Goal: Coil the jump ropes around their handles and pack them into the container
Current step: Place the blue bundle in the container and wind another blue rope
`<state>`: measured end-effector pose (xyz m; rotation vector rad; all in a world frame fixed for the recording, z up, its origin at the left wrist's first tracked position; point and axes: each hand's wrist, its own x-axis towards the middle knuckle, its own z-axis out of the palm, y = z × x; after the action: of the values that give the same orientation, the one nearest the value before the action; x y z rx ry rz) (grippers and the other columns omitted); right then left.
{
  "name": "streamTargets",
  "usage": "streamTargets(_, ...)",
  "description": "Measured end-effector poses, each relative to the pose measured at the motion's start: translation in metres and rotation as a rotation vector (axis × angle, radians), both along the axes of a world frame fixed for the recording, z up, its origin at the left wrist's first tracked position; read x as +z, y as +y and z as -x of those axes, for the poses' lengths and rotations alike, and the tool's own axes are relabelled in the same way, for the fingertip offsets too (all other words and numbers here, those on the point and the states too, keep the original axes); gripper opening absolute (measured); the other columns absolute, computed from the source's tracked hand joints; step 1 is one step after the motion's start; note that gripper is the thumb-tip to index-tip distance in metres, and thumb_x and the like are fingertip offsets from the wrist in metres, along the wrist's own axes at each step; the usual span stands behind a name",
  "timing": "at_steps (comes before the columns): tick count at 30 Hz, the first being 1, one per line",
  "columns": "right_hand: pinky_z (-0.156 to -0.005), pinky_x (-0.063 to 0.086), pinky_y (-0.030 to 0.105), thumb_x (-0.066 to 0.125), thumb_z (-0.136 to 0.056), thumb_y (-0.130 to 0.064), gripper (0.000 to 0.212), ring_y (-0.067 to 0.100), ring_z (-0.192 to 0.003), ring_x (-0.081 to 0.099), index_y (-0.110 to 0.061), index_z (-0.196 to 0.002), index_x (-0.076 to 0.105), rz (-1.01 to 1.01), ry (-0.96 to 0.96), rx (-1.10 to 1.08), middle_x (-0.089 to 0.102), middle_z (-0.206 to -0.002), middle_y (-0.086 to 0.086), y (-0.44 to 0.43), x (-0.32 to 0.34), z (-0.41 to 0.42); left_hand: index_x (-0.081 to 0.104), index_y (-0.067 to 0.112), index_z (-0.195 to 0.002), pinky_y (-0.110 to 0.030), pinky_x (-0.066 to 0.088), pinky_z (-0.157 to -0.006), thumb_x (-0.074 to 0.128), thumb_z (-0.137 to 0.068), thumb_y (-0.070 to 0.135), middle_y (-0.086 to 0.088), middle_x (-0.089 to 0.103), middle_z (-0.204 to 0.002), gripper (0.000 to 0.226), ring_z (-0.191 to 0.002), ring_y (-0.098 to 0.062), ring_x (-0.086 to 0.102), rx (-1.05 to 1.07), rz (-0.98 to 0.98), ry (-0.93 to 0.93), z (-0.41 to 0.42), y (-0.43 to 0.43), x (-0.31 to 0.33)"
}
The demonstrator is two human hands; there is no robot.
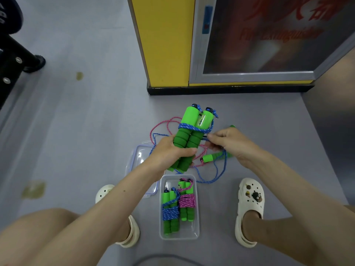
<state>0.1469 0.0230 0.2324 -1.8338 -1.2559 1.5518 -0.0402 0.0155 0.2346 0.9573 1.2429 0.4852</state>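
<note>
- Down on the grey floor [86, 131], between 2 cream clogs [249, 200], sits 1 clear container [179, 236] with its lid off.
- Inside it are 2 wound bundles lying side by side and touching, each made of 2 green handles. The blue-wound bundle [170, 212] is on the left, the pink-wound bundle [186, 200] on the right.
- 1 clear lid [134, 160] lies flat just beyond the container to the left, partly under the left forearm.
- Ropes counted: 4 in all — 2 packed, 1 blue in the hands, 1 pink loose on the floor.
- The held pair of handles [192, 131] is 2 green foam grips pressed together, up off the floor beyond the container, dark-capped ends pointing away.
- The blue rope [193, 128] crosses the held pair in a couple of turns near the upper part. The rest hangs down and loops on the floor right of the container.
- The pink rope [163, 122] sprawls in loops behind the held pair. 1 loose handle [210, 157] lies on the floor below the right hand.
- A green tip [232, 126] shows past the right knuckles — can't tell what it belongs to.
- Left hand [172, 150]: arm stretched fwd, fingers and thumb wrapped round the lower half of the held pair.
- Right hand [228, 143]: reaching in from the right, back of hand up, thumb and fingertips pinching the blue rope just beside the handles.
- Bkgd: a yellow cabinet [165, 45] and a glass door [269, 35] w/ red lettering.
</note>
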Motion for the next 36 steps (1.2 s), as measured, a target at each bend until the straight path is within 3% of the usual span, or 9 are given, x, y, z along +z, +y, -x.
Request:
streamTargets(6, -0.056, 0.048, 0.018, 0.055, -0.096, -0.022, 0.025, 0.003, -0.047, 0.055, -0.004, -0.086, 0.068, 0.046, 0.033, 0.059, 0.061, -0.061, 0.0, -0.003, 0.0, 0.005, 0.061, 0.011, -0.097, -0.037, 0.057, -0.068, 0.075, -0.078, 0.015, -0.01, 0.069, -0.083, 0.024, -0.068, -0.023, 0.066, 0.03, -0.191, 0.323, -0.003, 0.004, -0.012)
streamTargets(9, -0.071, 0.05, 0.021, 0.056, -0.095, -0.019, 0.02, 0.008, -0.067, 0.061, -0.01, -0.083, 0.069, 0.016, -0.004, 0.148, 0.068, -0.079, 0.007, -0.006, 0.001, 0.009, 0.056, 0.017, -0.095, -0.034, 0.049, -0.064, 0.073, -0.078, 0.031, -0.003, 0.065, -0.082, 0.028, -0.075, -0.024, 0.061, -0.08, -0.4, 0.686, -0.003, 0.001, -0.014)
streamTargets(12, -0.094, 0.046, 0.032, 0.058, -0.093, -0.024, 0.018, 0.018, -0.097, 0.062, -0.016, -0.084, 0.072, -0.003, -0.077, 0.217, 0.07, -0.1, 0.008, -0.008, 0.001, 0.011, 0.051, 0.018, -0.099, -0.03, 0.037, -0.058, 0.067, -0.083, 0.037, 0.001, 0.058, -0.078, 0.029, -0.072, -0.023, 0.055, -0.131, -0.498, 0.845, -0.005, -0.006, -0.013)
streamTargets(15, -0.091, 0.049, 0.031, 0.056, -0.094, -0.016, 0.016, 0.017, -0.088, 0.064, -0.007, -0.094, 0.07, -0.023, -0.009, 0.214, 0.07, -0.092, 0.007, -0.009, 0.003, 0.014, 0.047, 0.017, -0.11, -0.03, 0.033, -0.059, 0.06, -0.09, 0.036, -0.001, 0.056, -0.081, 0.03, -0.069, -0.02, 0.046, -0.163, -0.597, 0.975, -0.006, -0.009, -0.01)
streamTargets(22, -0.061, 0.051, 0.015, 0.041, -0.099, -0.001, 0.023, 0.006, -0.058, 0.062, 0.007, -0.103, 0.062, 0.008, 0.15, 0.223, 0.066, -0.075, 0.009, -0.01, 0.003, 0.024, 0.041, 0.016, -0.118, -0.029, 0.028, -0.059, 0.052, -0.093, 0.025, -0.004, 0.061, -0.1, 0.028, -0.073, -0.019, 0.042, -0.233, -0.693, 1.149, -0.012, -0.015, -0.007)
streamTargets(26, -0.051, 0.045, 0.017, 0.036, -0.099, 0.002, 0.024, 0.006, -0.046, 0.055, -0.001, -0.094, 0.06, 0.014, 0.173, 0.197, 0.061, -0.07, 0.011, -0.012, 0.008, 0.028, 0.029, 0.015, -0.141, -0.031, 0.029, -0.058, 0.053, -0.091, 0.021, -0.006, 0.055, -0.106, 0.056, -0.086, -0.023, 0.054, -0.232, -0.79, 1.194, -0.014, -0.018, -0.013)
streamTargets(30, -0.041, 0.023, 0.018, 0.047, -0.099, -0.02, 0.028, 0.006, -0.04, 0.026, 0.003, -0.092, 0.061, 0.025, 0.13, 0.116, 0.046, -0.059, 0.006, -0.008, 0.005, 0.029, 0.005, 0.012, -0.152, -0.03, 0.028, -0.059, 0.051, -0.092, 0.023, -0.008, 0.049, -0.112, 0.077, -0.085, -0.021, 0.048, -0.289, -0.825, 1.234, -0.017, -0.021, -0.02)
streamTargets(34, -0.042, 0.024, 0.019, 0.058, -0.088, -0.049, 0.045, 0.006, -0.04, 0.028, -0.017, -0.057, 0.057, 0.005, 0.114, 0.039, 0.046, -0.055, 0.0, -0.01, 0.007, 0.033, 0.035, 0.003, -0.144, -0.028, 0.027, -0.045, 0.074, -0.07, 0.019, -0.012, 0.057, -0.087, 0.085, -0.066, -0.024, 0.054, -0.231, -0.934, 1.196, -0.016, -0.021, -0.031)
streamTargets(36, -0.041, 0.024, 0.02, 0.057, -0.084, -0.058, 0.052, 0.007, -0.037, 0.027, -0.015, -0.055, 0.051, 0.01, 0.084, -0.028, 0.044, -0.053, 0.002, -0.009, 0.007, 0.035, 0.037, 0.002, -0.143, -0.027, 0.03, -0.041, 0.076, -0.069, 0.023, -0.013, 0.055, -0.085, 0.087, -0.064, -0.024, 0.054, -0.199, -1.018, 1.171, -0.015, -0.022, -0.04)
